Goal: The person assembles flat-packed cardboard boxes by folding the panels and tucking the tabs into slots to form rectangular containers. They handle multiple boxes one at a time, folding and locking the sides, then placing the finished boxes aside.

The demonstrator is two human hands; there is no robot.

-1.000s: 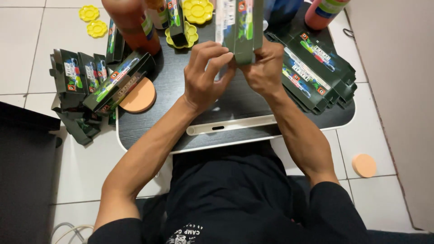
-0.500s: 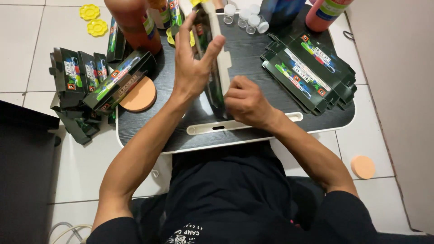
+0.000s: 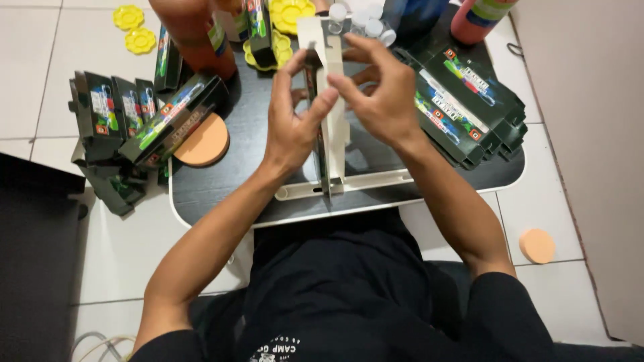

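Both my hands hold one long narrow carton [image 3: 333, 127], black outside and cream inside, standing on end over the small black lap table [image 3: 221, 188]. My left hand [image 3: 292, 127] grips its left side with the thumb up against the edge. My right hand [image 3: 379, 94] pinches the carton's upper part, near the open cream flap at the top. The carton's lower end rests by the table's pale front groove [image 3: 349, 186].
Flat black printed cartons lie stacked at the right [image 3: 469, 107] and folded ones piled at the left [image 3: 134, 121]. Orange round lids [image 3: 203, 142] [image 3: 537, 245], yellow flower-shaped trays [image 3: 137, 30], an orange bottle [image 3: 191, 30], a red bottle [image 3: 479, 17] and small white-capped vials [image 3: 365, 20] surround the table.
A second ago both hands held the carton flat and high; then the left hand pressed along it. Now the carton stands upright and both hands grip its upper half.
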